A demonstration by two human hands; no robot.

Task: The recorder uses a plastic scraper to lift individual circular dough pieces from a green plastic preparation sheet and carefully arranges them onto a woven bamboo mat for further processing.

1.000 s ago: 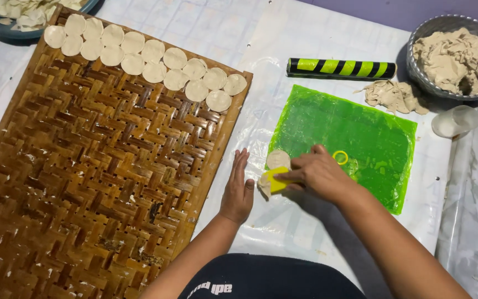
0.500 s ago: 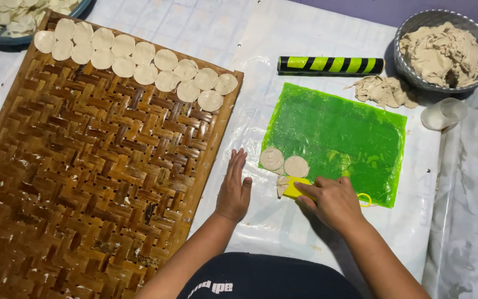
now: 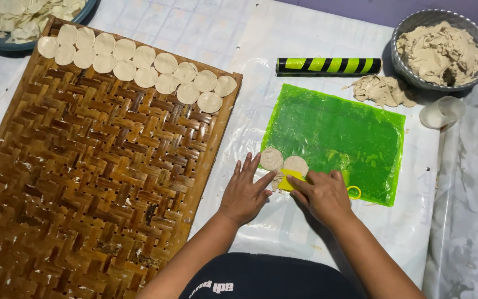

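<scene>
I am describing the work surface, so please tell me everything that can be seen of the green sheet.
The green sheet is a bright, translucent, glossy rectangle that looks like thin plastic, with wrinkles and a wet or oily shine. It lies flat, slightly skewed, on the white table cover. Two pale dough discs sit on its lower left corner. The right hand rests over its lower edge, pressing a yellow tool there; a yellow ring lies on it beside that hand. A striped roller lies just beyond its far edge.
</scene>
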